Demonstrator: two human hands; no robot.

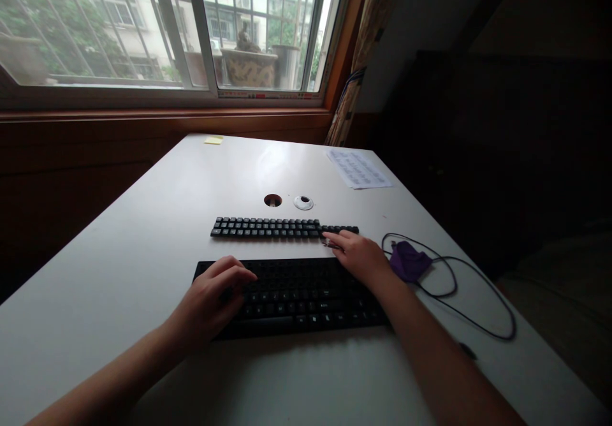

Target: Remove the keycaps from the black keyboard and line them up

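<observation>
Logged near the middle of the table: black keyboard, lying flat. Long axis from 9 to 3 o'clock, space-bar edge toward 6. Far rows too dark to read; nearer rows bearing printed keys.

Over the keyboard's 9 o'clock end: left hand, fingers arched and loosely parted. At the keyboard's far edge, toward 1: right hand, forefinger reaching to loose caps; thin metal piece just under the fingers, pinched or merely touching, cannot tell. Keyboard thus below the left hand and nearer than the right fingertips.

Just past the keyboard at 12: caps, in close rows parallel to it, partly hidden by the right hand. In the way at 3: right forearm, crossing the keyboard's end. Farther at 12: round hole, white ring just beside. Between 2 and 3: purple cloth, looped cable around and beyond. At 4: small dark object, unclear. At 1: papers. At 11: yellow note. Past the table: window at 11, curtain at 1.
</observation>
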